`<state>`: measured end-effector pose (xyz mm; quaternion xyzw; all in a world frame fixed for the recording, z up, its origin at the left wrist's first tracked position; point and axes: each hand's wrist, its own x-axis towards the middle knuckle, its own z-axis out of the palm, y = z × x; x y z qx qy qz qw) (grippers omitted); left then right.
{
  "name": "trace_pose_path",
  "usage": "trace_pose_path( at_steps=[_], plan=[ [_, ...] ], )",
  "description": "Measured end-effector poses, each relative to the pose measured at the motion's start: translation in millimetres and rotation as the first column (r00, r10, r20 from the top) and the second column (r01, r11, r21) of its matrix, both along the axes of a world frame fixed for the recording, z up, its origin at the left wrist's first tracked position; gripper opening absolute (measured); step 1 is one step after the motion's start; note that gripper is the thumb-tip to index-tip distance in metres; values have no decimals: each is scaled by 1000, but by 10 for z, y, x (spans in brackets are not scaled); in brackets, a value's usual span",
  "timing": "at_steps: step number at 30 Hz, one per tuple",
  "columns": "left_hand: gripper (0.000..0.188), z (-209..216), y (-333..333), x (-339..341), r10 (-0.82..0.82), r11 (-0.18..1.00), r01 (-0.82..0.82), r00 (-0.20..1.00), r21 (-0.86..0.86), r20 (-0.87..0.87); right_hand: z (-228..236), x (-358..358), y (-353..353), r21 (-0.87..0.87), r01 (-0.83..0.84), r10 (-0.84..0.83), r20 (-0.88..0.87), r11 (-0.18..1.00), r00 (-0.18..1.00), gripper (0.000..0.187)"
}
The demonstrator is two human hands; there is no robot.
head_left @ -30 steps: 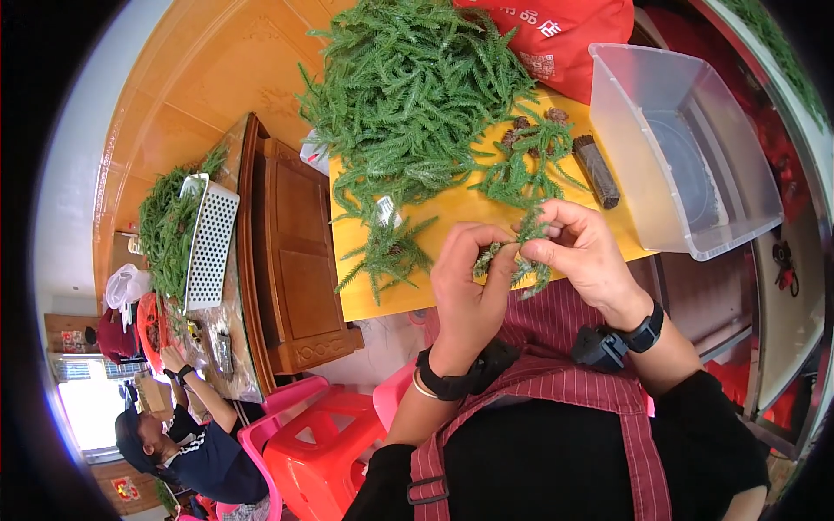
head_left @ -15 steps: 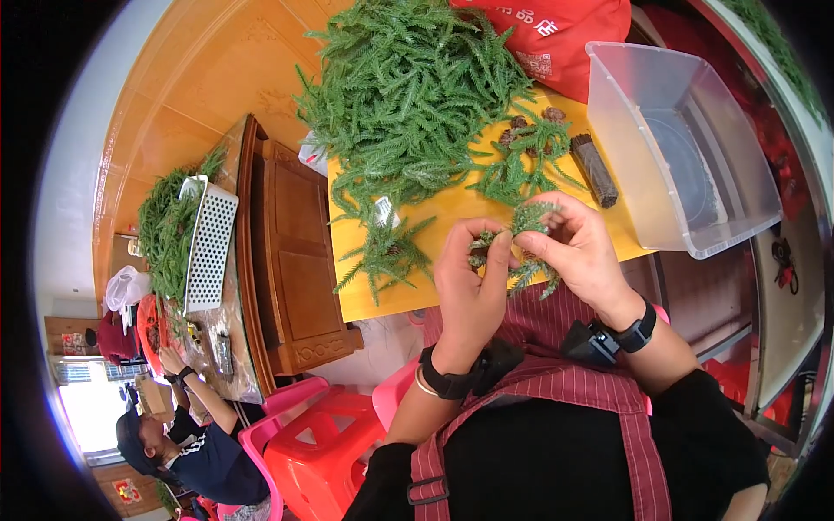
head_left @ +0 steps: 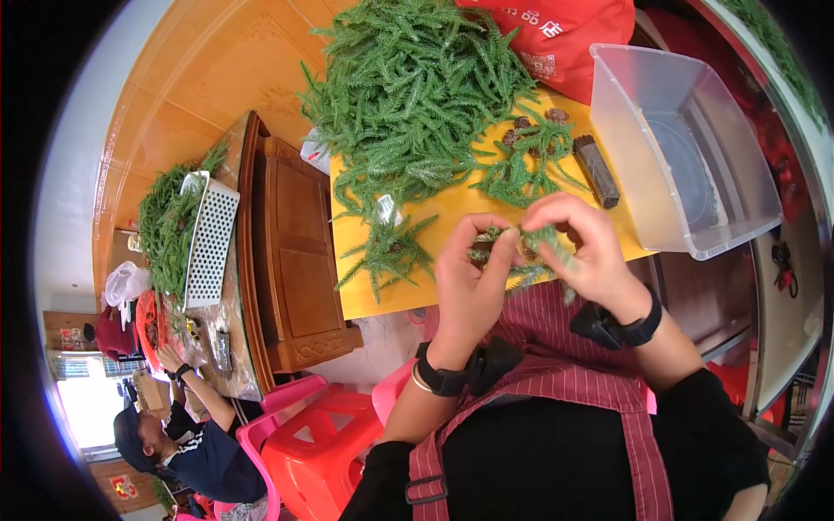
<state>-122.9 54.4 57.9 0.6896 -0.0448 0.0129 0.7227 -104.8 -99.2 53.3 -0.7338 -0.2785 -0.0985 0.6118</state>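
At the table's near edge, both my hands work on a green artificial pine sprig (head_left: 526,278). My left hand (head_left: 469,278) pinches its middle between thumb and fingertips. The fingers of my right hand (head_left: 591,252) are curled round the sprig's right side, where the needles are smeared by motion. Whether a wire is in the pinch is hidden. To the left of my hands lies a finished-looking cluster of pine sprigs (head_left: 391,247). Beyond my right hand are loose sprigs (head_left: 517,178) with brown pine cones (head_left: 521,130) and a bundle of thin dark brown sticks or wires (head_left: 597,172).
A big heap of green sprigs (head_left: 417,95) covers the far part of the yellow table (head_left: 365,298). A clear plastic bin (head_left: 643,165) and a red bag (head_left: 573,52) stand at the right. Red stools (head_left: 317,447) are at left; a co-worker (head_left: 208,460) sits at another table.
My right hand has shifted slightly and turned, with the sprig's right branches swinging down and right. My left hand keeps its pinch in nearly the same place.
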Motion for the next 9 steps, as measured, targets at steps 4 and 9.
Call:
trace_pose_path(
  at_steps=[4, 9],
  plan=[
    [8, -102, 97, 48, 41, 983, -84, 966, 161, 256, 81, 44, -1, 505, -20, 346, -562, 863, 752, 17],
    [10, -19, 90, 64, -64, 883, -226, 811, 413, 581, 17, 102, -150, 273, -343, 435, -655, 899, 618, 27]
  ],
)
